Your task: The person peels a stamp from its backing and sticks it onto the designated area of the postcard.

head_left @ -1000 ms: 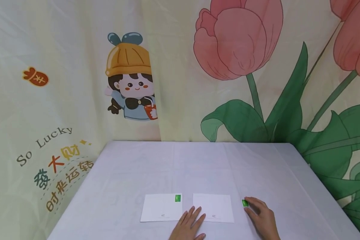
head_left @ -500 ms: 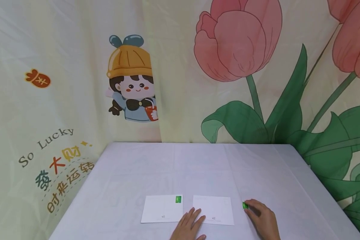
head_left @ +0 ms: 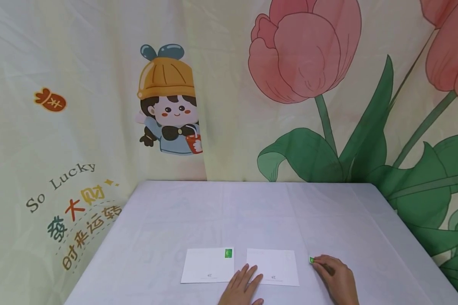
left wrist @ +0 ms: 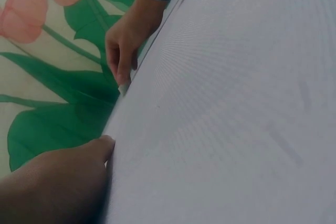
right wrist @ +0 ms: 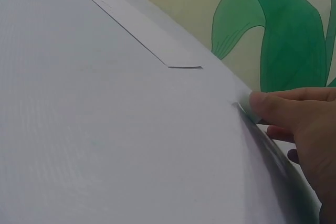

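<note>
Between thumb and fingers my right hand (head_left: 336,277) pinches a small green stamp (head_left: 311,260), just right of the right-hand envelope. In the right wrist view that stamp (right wrist: 245,102) is a pale blurred piece at the fingertips, partly hidden by them. My left hand (head_left: 242,286) lies palm down with straight fingers, its fingertips on the lower left corner of a white envelope (head_left: 273,266) with small print near its bottom edge. To the left lies a second white envelope (head_left: 205,266), a green stamp (head_left: 228,253) in its upper right corner.
A white cloth covers the table (head_left: 259,212). Behind it hangs a pale curtain (head_left: 229,127) printed with tulips, a cartoon child and lettering. The right-hand envelope (right wrist: 149,38) appears at the top of the right wrist view.
The stamp in my right hand has tilted, and less of its green face shows beside the fingers. My left hand stays on the envelope. The head view has shifted slightly.
</note>
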{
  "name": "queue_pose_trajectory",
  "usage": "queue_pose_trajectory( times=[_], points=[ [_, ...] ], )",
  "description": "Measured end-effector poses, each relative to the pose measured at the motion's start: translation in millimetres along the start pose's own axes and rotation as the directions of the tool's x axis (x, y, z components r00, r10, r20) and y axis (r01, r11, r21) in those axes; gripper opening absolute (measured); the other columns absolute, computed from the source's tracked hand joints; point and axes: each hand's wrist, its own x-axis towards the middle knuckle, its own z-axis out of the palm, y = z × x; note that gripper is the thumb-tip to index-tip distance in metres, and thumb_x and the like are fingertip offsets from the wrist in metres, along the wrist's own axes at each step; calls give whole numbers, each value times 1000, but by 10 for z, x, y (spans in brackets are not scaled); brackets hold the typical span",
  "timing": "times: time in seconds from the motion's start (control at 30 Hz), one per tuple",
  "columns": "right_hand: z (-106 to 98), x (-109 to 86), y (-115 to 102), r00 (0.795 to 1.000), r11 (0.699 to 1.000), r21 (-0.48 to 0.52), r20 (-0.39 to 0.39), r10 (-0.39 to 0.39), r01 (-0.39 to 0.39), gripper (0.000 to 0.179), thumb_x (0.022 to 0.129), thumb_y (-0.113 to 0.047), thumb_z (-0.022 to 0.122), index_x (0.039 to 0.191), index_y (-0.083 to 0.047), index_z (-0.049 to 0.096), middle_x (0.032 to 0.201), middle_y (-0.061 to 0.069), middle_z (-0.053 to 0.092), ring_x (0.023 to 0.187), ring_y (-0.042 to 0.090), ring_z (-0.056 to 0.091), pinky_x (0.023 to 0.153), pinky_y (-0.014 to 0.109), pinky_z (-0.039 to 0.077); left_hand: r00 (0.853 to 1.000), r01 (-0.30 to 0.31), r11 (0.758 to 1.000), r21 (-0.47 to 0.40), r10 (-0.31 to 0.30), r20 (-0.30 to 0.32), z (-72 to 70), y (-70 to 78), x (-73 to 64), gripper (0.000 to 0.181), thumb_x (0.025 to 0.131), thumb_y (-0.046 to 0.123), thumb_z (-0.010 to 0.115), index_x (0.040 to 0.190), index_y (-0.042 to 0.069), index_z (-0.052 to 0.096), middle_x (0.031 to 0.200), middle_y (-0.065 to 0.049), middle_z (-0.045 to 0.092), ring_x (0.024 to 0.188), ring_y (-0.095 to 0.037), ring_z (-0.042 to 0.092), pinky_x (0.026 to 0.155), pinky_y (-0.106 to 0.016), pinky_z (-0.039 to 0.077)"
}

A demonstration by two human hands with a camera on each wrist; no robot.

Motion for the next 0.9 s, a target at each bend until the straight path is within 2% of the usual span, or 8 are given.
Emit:
queue_pose_trajectory(
  times=[0.1,0.2,0.4,0.5,0.7,0.9],
  points=[
    [-21,-5,-5,1000,1000,1,10,-16,16,7,76,-19,76,81,-18,71,94,2,66,101,23,55,89,43,40,999,14,1000,-25,-13,35,-19,6,3,52,95,53,34,129,17,48,136,-6,43,124,-26,40,106,-25,-10],
    [-33,-11,-15,999,999,-6,4,-45,45,7,75,-19,77,78,-19,70,89,-2,66,97,19,52,87,42,36,997,28,999,-45,-24,70,-27,10,5,52,96,53,32,131,17,46,137,-6,42,126,-26,39,105,-27,1],
    [-46,-47,-38,984,987,-17,-78,-158,158,11,70,-14,80,74,-19,72,78,-8,62,84,15,53,78,37,35,995,35,998,-59,-29,92,-37,13,4,53,96,53,31,132,17,45,138,-6,40,127,-27,38,100,-33,21],
    [-42,-67,-62,975,980,-29,-105,-197,195,13,68,-12,81,73,-18,72,76,-8,61,79,15,54,74,36,36,997,30,998,-54,-26,79,-41,10,-10,52,96,53,32,131,17,46,137,-7,41,126,-27,38,98,-34,24],
    [-35,-80,-102,963,971,-34,-128,-237,235,13,67,-10,82,71,-17,71,72,-8,60,73,13,53,71,35,37,997,42,997,-63,-37,72,-48,11,-3,53,95,53,32,130,17,47,137,-7,42,126,-27,38,101,-32,21],
    [-10,-77,-169,963,970,-40,-117,-242,239,12,68,-11,81,71,-15,71,66,-12,59,68,10,53,67,34,36,991,75,986,-146,-58,117,-99,15,33,53,95,53,34,128,15,50,136,-11,42,126,-29,38,97,-41,34]
  ],
)
